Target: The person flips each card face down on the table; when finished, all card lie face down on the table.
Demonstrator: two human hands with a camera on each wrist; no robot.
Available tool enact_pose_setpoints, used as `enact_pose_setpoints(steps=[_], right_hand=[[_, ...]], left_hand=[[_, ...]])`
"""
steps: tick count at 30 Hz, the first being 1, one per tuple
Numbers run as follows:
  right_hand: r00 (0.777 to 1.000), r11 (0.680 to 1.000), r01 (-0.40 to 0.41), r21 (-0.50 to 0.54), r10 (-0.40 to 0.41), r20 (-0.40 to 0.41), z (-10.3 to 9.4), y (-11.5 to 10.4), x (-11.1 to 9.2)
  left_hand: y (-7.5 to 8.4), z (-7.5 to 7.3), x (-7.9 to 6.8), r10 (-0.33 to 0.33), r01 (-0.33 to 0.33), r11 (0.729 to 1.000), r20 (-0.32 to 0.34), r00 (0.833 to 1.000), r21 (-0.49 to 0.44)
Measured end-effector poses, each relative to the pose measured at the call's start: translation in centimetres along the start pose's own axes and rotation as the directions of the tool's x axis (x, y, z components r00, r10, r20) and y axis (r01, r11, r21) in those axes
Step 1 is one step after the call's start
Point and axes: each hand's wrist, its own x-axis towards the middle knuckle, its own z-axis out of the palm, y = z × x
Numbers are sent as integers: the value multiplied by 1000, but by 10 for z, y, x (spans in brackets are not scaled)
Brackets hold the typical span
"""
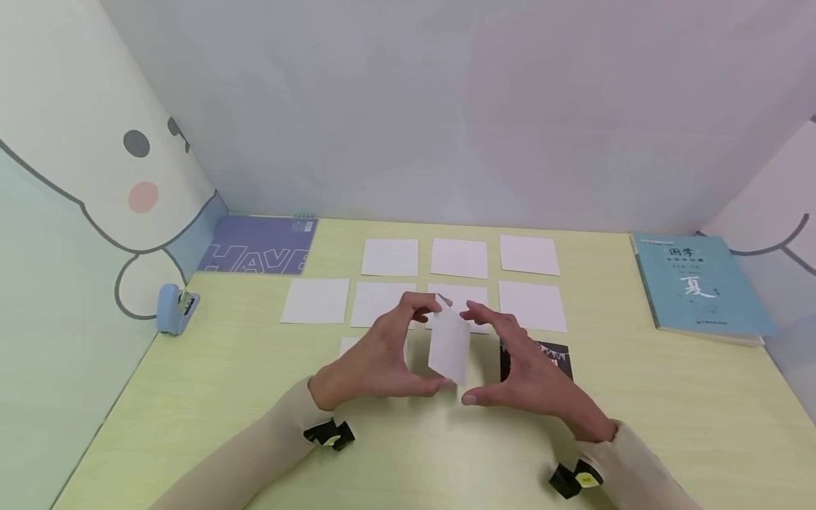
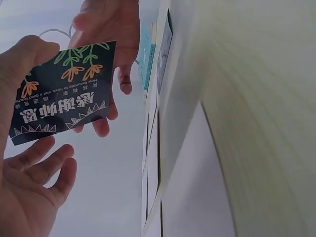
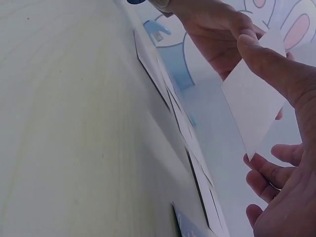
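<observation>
My left hand (image 1: pixel 376 358) pinches a square card (image 1: pixel 449 347) at its edges between thumb and fingers, holding it upright above the table. The card's white side shows in the head view. Its black side, with orange flowers and white lettering, appears in the left wrist view (image 2: pixel 64 89). My right hand (image 1: pixel 525 365) is close on the card's other side, fingers bent and spread, its thumb apart from the lower edge. Beneath the right hand lies another black printed card (image 1: pixel 557 352), partly hidden. White cards (image 1: pixel 462 257) lie in rows beyond the hands.
A purple notebook (image 1: pixel 261 248) lies at the back left, with a blue stapler-like object (image 1: pixel 175 309) by the left edge. A blue book (image 1: pixel 704 287) rests at the back right. Walls border the table at the back and sides.
</observation>
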Motion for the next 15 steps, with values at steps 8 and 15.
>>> enact_pose_setpoints(steps=[8, 15], right_hand=[[999, 996, 16, -87, -19, -35, 3, 3, 0], [1000, 992, 5, -126, -8, -24, 1, 0, -1]], left_hand=[[0, 3, 0, -17, 17, 1000, -7, 1000, 14], [0, -2, -3, -27, 23, 996, 43, 999, 90]])
